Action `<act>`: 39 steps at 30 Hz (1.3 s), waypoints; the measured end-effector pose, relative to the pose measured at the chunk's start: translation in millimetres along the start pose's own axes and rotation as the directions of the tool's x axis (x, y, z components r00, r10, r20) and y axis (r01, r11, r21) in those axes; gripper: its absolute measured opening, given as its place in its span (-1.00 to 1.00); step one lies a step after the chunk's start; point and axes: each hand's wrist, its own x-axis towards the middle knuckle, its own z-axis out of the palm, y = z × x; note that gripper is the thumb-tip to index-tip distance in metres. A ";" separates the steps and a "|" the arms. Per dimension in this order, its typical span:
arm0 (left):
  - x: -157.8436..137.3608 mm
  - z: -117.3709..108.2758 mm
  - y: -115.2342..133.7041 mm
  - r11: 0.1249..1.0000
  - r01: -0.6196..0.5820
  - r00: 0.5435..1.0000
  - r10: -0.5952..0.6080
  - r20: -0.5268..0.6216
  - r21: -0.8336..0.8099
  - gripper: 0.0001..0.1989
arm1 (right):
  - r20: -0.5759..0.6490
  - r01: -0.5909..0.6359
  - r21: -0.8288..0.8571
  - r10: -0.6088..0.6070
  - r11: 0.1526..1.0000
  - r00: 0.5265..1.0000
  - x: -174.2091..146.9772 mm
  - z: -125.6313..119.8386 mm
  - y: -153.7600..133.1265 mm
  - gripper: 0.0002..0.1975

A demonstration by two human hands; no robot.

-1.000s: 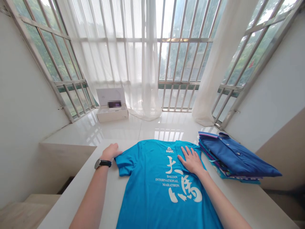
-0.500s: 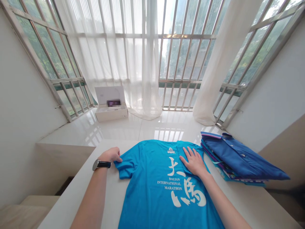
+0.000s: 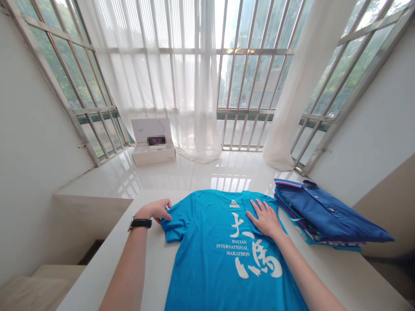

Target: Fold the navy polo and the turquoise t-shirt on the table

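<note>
A blue T-shirt (image 3: 201, 268) with white lettering lies spread on the white table, its neck end away from me. My left hand (image 3: 158, 210) is at the left sleeve, with the thumb over the sleeve's outer edge and the other fingers curled by it; the index finger stands a little off the thumb. A watch (image 3: 141, 223) is on that wrist. My right hand (image 3: 265, 218) lies flat with fingers spread on the upper right of the shirt. Beneath it, a folded-over flap of the same cloth covers part of the lettering.
A stack of folded clothes (image 3: 327, 211), dark blue on top, stands right of the T-shirt, close to it. An opened white box (image 3: 154, 156) sits on the window ledge (image 3: 181, 172) at the back left. Sheer curtains (image 3: 201, 99) hang before barred windows.
My left hand has shifted slightly right with the sleeve, and its index finger has loosened from the thumb. My right hand stays on the shirt. The view has moved slightly.
</note>
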 end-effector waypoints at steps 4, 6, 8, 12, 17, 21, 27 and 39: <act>-10.1 -7.8 5.6 0.998 -0.033 0.999 0.034 0.012 -0.045 -0.44 | -0.004 -0.003 0.006 0.003 1.000 1.000 0.0 0.6 0.5 -0.27; -16.9 -12.2 14.0 0.991 -0.117 0.993 0.119 0.023 -0.065 -0.41 | -0.006 -0.002 0.008 0.003 1.000 1.000 0.2 0.8 0.9 -0.27; -23.9 -15.1 23.3 0.979 -0.191 0.981 0.192 0.010 -0.076 -0.43 | -0.008 -0.002 0.010 0.002 1.000 1.000 0.5 1.0 1.2 -0.27; -33.8 -16.3 37.6 0.965 -0.255 0.967 0.253 -0.029 -0.062 -0.60 | -0.011 -0.002 0.012 0.002 1.000 1.000 0.4 1.0 1.0 -0.27; -35.3 -9.6 55.7 0.935 -0.352 0.930 0.344 -0.130 -0.042 -0.62 | -0.017 -0.002 0.015 0.003 1.000 1.000 -0.1 0.7 0.3 -0.28; -25.6 8.0 76.5 0.891 -0.453 0.874 0.435 -0.217 -0.036 -0.56 | -0.019 -0.002 0.015 0.002 1.000 1.000 0.1 0.8 0.7 -0.28; 3.0 43.1 92.3 0.797 -0.595 0.785 0.550 -0.285 -0.099 -0.56 | -0.021 -0.001 0.028 0.001 1.000 1.000 0.7 1.6 1.8 -0.27; 20.3 82.8 101.1 0.814 -0.550 0.834 0.520 -0.187 -0.189 -0.41 | -0.034 -0.010 0.173 0.017 0.985 0.999 2.0 -0.9 3.6 -0.29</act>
